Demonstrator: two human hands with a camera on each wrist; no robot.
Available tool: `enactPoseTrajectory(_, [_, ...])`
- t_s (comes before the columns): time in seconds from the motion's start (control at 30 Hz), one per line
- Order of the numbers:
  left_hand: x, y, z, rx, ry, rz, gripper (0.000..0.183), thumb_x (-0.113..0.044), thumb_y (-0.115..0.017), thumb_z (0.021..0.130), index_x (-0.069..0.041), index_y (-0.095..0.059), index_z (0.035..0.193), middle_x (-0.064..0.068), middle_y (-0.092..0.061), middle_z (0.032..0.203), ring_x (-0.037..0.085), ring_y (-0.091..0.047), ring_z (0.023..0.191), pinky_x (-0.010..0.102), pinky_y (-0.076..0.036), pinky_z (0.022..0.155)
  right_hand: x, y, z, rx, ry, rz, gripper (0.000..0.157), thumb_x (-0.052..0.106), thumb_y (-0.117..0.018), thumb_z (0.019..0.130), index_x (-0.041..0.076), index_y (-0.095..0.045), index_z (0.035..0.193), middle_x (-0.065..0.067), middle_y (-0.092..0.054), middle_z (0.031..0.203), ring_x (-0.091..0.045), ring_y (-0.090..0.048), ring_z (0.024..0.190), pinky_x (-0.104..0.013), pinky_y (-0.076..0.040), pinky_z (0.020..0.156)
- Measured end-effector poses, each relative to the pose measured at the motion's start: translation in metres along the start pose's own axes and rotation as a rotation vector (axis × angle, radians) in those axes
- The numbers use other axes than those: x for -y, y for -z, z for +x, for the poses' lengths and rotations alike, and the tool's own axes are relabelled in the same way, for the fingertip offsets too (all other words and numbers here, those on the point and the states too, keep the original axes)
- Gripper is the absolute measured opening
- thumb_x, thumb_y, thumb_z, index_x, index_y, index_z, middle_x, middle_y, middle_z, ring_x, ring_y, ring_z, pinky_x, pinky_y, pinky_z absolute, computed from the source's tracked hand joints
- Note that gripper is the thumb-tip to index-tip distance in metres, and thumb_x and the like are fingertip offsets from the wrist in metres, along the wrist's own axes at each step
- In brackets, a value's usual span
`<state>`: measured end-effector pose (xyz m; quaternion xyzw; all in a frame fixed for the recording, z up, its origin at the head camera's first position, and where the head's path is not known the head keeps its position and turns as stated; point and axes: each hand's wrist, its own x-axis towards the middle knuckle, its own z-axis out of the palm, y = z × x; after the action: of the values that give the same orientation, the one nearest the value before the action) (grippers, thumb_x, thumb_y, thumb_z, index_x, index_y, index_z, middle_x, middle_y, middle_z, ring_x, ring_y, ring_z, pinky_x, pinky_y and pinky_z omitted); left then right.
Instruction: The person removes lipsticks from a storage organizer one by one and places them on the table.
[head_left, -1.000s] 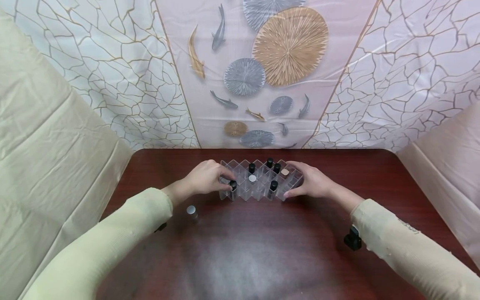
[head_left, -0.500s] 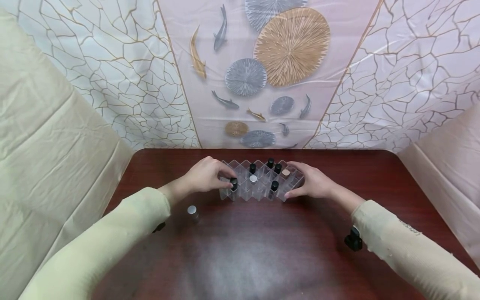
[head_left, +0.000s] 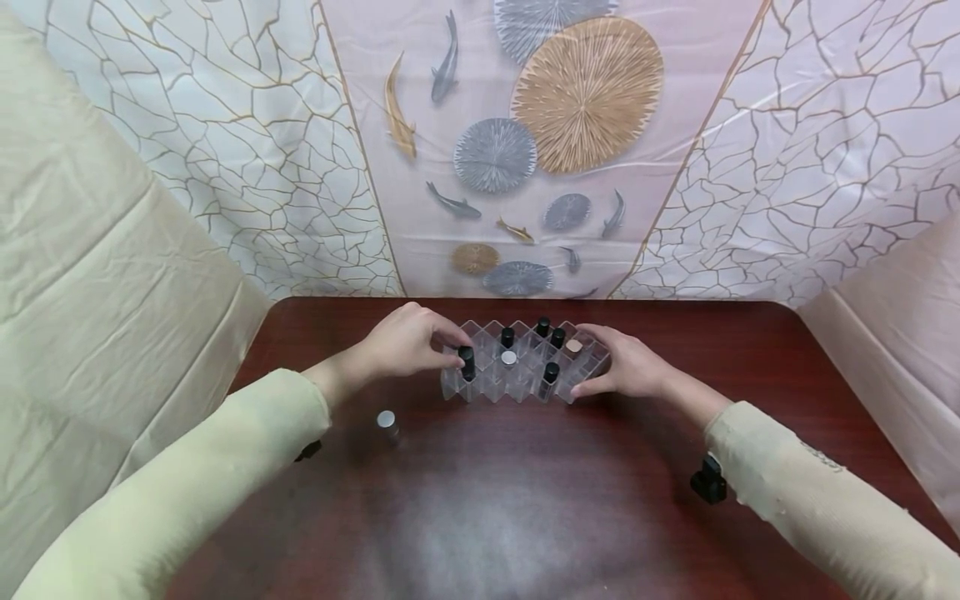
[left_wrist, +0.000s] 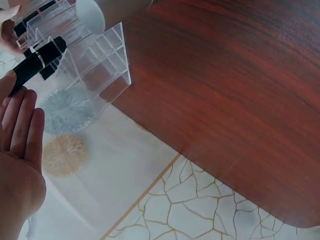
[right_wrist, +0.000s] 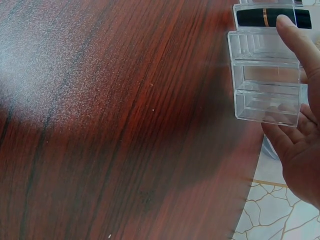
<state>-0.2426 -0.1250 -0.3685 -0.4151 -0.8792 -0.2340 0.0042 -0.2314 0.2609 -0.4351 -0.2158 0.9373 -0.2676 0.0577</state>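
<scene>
Black tube (head_left: pixel 468 365) with a pale band, pinched at its upper part between thumb and forefinger of the left hand (head_left: pixel 408 340); the other three fingers extend, seen from the left wrist. Tube sits just beyond the left fingertips, at that hand's end of a clear holder (head_left: pixel 492 385). Its lower end overlaps the clear walls; cannot tell how much is inside a compartment.

Holder on the worktop (head_left: pixel 510 517), spanning from left hand to right hand (head_left: pixel 633 362), compartments in a zigzag grid. Right hand grips its near end, thumb at the front, fingers behind.

Between the hands, in the holder: a white-topped tube (head_left: pixel 508 357), roughly midway; a black-capped tube (head_left: pixel 507 336) just behind it. Nearer the right hand, a peach-topped item (head_left: pixel 573 347) close inside its grasp, two more black caps (head_left: pixel 551 332) beside that, and a front-row black tube (head_left: pixel 551 372) short of the right thumb.

Grey tube (head_left: pixel 386 421) upright on the worktop, outside the holder, on the body side of the left hand.

Pale sleeves (head_left: pixel 240 450) behind both hands; a black device (head_left: pixel 708 481) at the right cuff. Beyond the hands, a hanging cloth (head_left: pixel 480 233) printed with fish and round leaves.
</scene>
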Motion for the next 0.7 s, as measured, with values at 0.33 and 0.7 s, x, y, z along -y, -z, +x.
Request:
enactPoseTrajectory(0.33, [-0.008,0.014,-0.007,-0.016,0.003,-0.009,0.024,-0.022,-0.088,0.088,-0.020,-0.086,0.112,-0.010,-0.082,0.101,0.010,-0.080,0.088,0.031,-0.059,0.079,-0.001,0.000,0.000,0.002,0.000,-0.004,0.111,0.046,-0.099,0.074,-0.005,-0.045,0.156,-0.025,-0.061,0.144,-0.041,-0.059,0.131,-0.060,-0.047,0.111])
enactPoseTrajectory(0.7, [-0.010,0.017,-0.015,-0.010,0.009,-0.037,0.025,-0.021,-0.088,0.087,-0.019,-0.086,0.112,-0.010,-0.082,0.105,0.008,-0.079,0.091,0.033,-0.061,0.083,0.000,0.001,-0.001,0.005,-0.003,0.009,0.110,0.045,-0.098,0.075,-0.004,-0.044,0.158,-0.024,-0.062,0.143,-0.041,-0.059,0.132,-0.060,-0.047,0.111])
